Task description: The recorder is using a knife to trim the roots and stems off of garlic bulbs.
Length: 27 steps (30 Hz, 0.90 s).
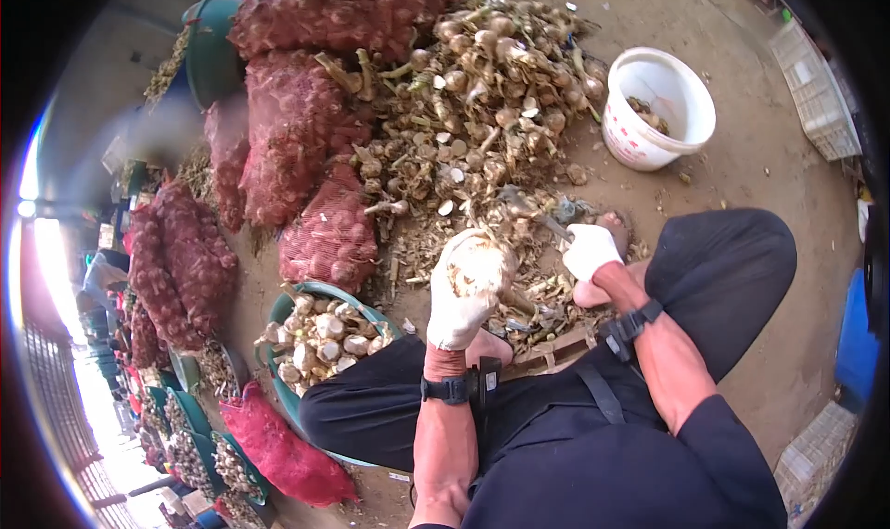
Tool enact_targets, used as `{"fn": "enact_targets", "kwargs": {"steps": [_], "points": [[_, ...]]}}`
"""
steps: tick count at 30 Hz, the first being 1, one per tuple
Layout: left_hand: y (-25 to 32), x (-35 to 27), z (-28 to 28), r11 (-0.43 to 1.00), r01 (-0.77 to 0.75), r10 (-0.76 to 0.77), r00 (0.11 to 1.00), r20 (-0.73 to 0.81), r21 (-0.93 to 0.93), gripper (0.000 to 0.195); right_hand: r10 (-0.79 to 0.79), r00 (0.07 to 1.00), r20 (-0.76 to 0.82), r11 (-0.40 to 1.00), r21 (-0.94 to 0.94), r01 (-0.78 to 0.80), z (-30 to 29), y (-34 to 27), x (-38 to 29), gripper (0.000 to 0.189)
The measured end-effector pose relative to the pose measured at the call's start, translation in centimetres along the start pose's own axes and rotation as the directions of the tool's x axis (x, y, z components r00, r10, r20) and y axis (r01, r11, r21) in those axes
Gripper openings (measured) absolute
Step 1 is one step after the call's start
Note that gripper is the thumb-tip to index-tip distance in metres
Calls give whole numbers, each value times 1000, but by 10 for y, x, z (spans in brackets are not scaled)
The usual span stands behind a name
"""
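Note:
My left hand (453, 313), in a white glove, holds a large garlic bulb (481, 266) with its pale, bright face turned up and the stem pointing down to the right. My right hand (587, 252), also gloved, grips a knife-like tool (541, 217) whose far end points up and left, beside the bulb and apart from it. Beyond both hands lies a heap of garlic (480, 105) with stems and dry skins. Trimmed bulbs (330, 334) fill a teal basin (276, 313) by my left knee. Stalk scraps (535, 313) lie between my feet.
Red mesh sacks of garlic (295, 139) stand left of the heap. A white bucket (615, 122) with some scraps inside is at upper right. A pink sack (292, 452) lies lower left. Plastic crates (810, 87) and a blue container (854, 341) line the right side.

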<state>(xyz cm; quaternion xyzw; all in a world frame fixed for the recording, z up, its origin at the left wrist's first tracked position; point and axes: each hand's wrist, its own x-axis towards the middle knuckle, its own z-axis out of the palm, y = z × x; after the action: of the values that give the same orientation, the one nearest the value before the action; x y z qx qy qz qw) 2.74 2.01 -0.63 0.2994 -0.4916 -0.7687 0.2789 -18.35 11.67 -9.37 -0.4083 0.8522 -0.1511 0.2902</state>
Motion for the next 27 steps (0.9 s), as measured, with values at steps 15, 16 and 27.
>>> {"fn": "enact_targets", "kwargs": {"steps": [15,16,27], "points": [[-33,13,-16,786,-180,187,981,49,591,68,-576,800,-167,810,16,587,-10,-52,-52,7],[-33,13,-15,810,-170,178,983,40,562,66,-574,802,-165,811,17,584,-9,-52,-52,7],[-12,6,4,981,-35,38,999,-14,190,84,-104,990,91,973,-198,120,-4,-8,-4,16]]}}
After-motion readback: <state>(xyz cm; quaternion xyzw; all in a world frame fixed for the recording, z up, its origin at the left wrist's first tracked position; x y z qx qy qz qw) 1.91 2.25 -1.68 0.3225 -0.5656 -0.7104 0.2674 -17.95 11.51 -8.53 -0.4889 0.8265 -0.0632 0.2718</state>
